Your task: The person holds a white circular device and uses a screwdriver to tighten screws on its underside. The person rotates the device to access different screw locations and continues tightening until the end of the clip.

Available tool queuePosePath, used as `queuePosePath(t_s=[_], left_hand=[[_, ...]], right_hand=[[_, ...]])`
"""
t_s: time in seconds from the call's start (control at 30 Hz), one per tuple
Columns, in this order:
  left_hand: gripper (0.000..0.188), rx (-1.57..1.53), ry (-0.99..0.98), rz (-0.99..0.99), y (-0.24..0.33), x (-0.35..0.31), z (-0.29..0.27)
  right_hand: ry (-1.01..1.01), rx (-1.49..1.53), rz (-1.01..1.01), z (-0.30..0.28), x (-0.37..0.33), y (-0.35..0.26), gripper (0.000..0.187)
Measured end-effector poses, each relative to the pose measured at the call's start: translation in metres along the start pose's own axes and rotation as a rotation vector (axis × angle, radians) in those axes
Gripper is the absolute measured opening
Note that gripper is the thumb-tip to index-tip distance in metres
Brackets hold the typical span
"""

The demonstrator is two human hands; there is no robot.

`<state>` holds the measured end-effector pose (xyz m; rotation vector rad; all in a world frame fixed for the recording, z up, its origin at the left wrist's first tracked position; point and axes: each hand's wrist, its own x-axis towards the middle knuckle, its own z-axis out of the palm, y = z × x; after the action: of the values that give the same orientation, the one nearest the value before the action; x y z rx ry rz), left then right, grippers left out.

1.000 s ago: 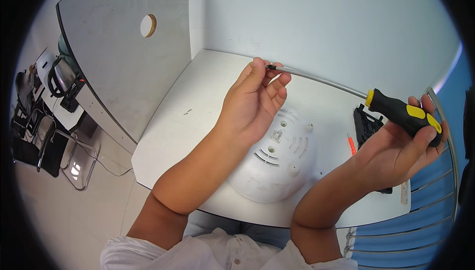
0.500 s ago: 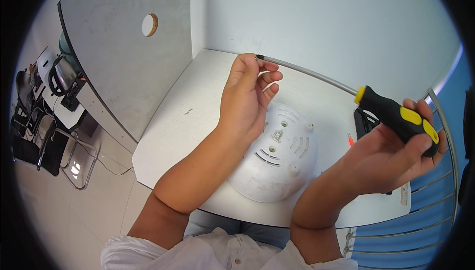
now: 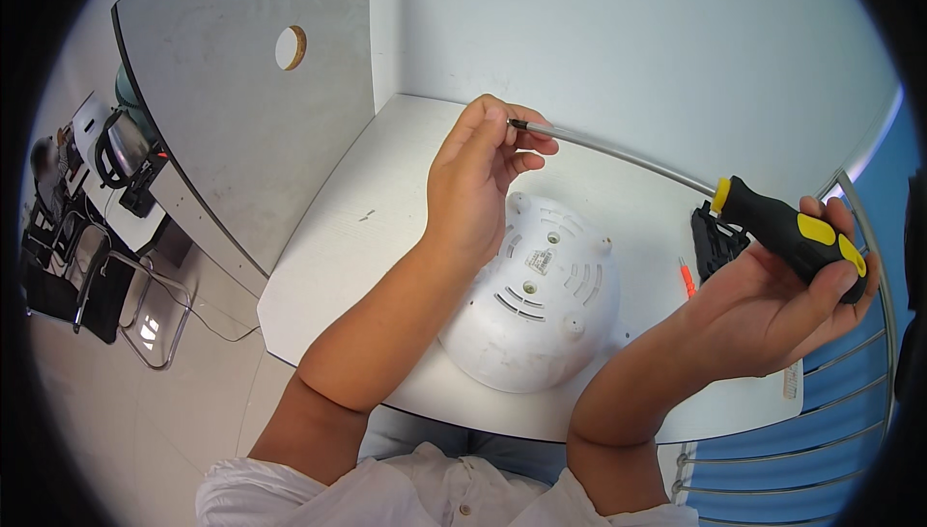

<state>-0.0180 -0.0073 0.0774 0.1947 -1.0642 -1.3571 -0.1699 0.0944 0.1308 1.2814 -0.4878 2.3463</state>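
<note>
My right hand (image 3: 748,319) grips the black and yellow handle of a long screwdriver (image 3: 628,155), raised above the right side of the table. Its silver shaft slants up and leftward to a dark tip beside my left hand (image 3: 468,170). The thumb and forefinger of that hand are pinched on a tiny shiny piece at the tip, which looks like a screw; the other fingers curl loosely. Below, a round white plastic housing (image 3: 521,334) lies with its slotted, footed side up. Recessed holes and a label show on it, and my left wrist overlaps its edge.
On the white table (image 3: 338,237), an orange-handled small tool (image 3: 687,279) lies near a black plastic object (image 3: 713,242), partly behind my right hand. A grey panel (image 3: 232,112) rises at left, a white wall behind. Metal rails (image 3: 840,402) run along the right.
The screwdriver and my right hand have shifted slightly right. Its tip has moved a little right and down, and my left fingers have followed slightly. The white housing stays in place.
</note>
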Motion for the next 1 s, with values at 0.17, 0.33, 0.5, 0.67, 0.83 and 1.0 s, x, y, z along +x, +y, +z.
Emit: queuePosePath(t_s=[0.17, 0.33, 0.5, 0.67, 0.83, 1.0], left_hand=[[0.028, -0.025, -0.071, 0.003, -0.001, 0.002, -0.005], [0.03, -0.069, -0.114, -0.031, 0.001, 0.004, -0.007], [0.029, -0.014, -0.085, -0.029, 0.003, 0.003, -0.005], [0.026, 0.065, -0.078, 0.034, 0.0, 0.007, -0.01], [0.034, 0.193, -0.08, 0.076, 0.01, 0.006, -0.013], [0.052, 0.25, 0.152, 0.033, 0.015, -0.012, 0.0]], right_hand=[[-0.007, 0.015, 0.013, -0.003, 0.003, 0.001, 0.035], [-0.003, 0.089, 0.111, -0.008, 0.005, 0.007, 0.031], [-0.079, 0.067, 0.086, -0.007, 0.006, 0.006, 0.033], [-0.277, 0.095, 0.098, -0.008, 0.011, 0.008, 0.039], [-0.275, 0.196, 0.209, 0.001, 0.01, 0.011, 0.041], [-0.068, 0.122, 0.112, -0.01, 0.02, 0.008, 0.036]])
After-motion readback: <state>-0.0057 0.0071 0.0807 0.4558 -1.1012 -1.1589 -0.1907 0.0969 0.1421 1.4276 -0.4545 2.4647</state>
